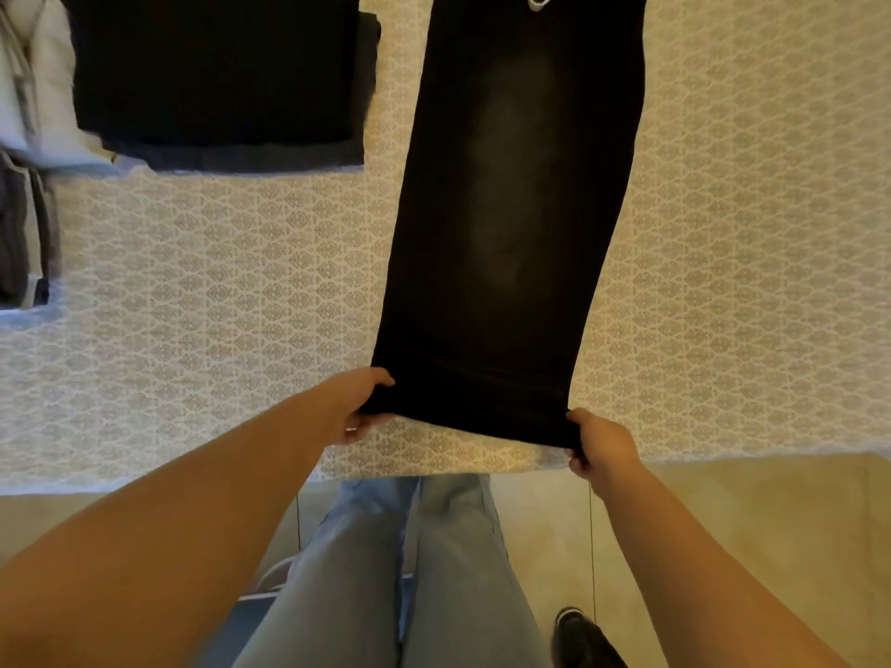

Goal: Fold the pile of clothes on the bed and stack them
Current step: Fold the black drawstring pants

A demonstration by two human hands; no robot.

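Note:
A long pair of black faded jeans (pixel 516 209) lies stretched lengthwise on the bed (pixel 217 306), its legs laid one over the other and running away from me. My left hand (pixel 359 407) pinches the near left corner of the hem. At the near right corner my right hand (pixel 600 445) grips the same hem. The hem sits close to the bed's front edge. A stack of folded dark clothes (pixel 217 74) rests at the back left of the bed.
More folded garments in pale and grey cloth (pixel 29 151) lie along the left edge of the bed. The bedspread has a pale lace-like pattern. Below the bed's edge are the beige floor (pixel 747 523), my legs in light blue jeans and a black shoe (pixel 581 638).

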